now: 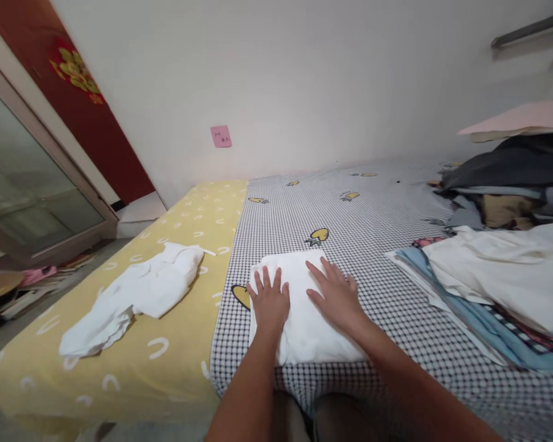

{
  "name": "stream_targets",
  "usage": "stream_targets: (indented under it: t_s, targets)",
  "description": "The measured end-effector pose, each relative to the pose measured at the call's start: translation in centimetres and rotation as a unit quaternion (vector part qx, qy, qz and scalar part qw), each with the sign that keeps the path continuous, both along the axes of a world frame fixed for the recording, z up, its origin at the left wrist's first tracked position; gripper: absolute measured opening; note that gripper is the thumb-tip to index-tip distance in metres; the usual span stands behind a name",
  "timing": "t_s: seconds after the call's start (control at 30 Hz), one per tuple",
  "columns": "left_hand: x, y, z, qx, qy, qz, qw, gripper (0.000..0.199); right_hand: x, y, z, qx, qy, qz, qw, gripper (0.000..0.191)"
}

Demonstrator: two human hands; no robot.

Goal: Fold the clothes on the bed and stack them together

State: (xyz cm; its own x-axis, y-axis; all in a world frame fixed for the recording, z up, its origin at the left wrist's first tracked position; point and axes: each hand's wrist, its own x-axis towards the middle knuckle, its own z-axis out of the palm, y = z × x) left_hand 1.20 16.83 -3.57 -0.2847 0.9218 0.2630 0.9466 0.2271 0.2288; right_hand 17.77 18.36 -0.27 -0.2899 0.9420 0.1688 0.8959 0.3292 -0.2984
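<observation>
A folded white garment [304, 331] lies flat in front of me on a black-and-white checked bedsheet [373, 245]. Both hands rest on it, palms down. My left hand [270, 298] covers its left part with the fingers spread. On its right part, my right hand [334, 291] lies with fingers stretched out and apart. Neither hand grips the cloth. Off to the left, a crumpled white garment [142, 294] lies on the yellow part of the bed cover [175, 356].
To the right is a stack of folded clothes [502, 270], white on top with blue below. Behind it rises a pile of dark clothes [511, 166]. A white wall [327, 86] with a pink note [220, 136] bounds the far side. A glass-paned door [32, 159] stands at left.
</observation>
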Motion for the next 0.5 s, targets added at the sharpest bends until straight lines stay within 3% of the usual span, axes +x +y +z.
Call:
stream_targets:
  t_s: [0.1,0.27,0.33,0.5]
  targets:
    - [0.0,-0.1,0.2,-0.002,-0.012,-0.003,1.000,0.054,2.3,-3.8,-2.0,0.130,-0.015,0.062,0.990,0.055]
    - [0.2,-0.1,0.2,-0.008,-0.043,-0.006,0.999,0.055,4.2,-6.3,-7.4,0.138,-0.053,0.115,0.982,0.054]
    - [0.1,0.2,0.1,-0.010,-0.101,-0.009,0.995,0.055,4.2,-6.1,-7.7,0.129,-0.053,0.111,0.984,0.054]
    - [-2.0,1.3,1.3,-0.031,-0.281,-0.015,0.959,0.057,3.7,-5.9,-6.0,0.086,-0.045,0.103,0.990,0.052]
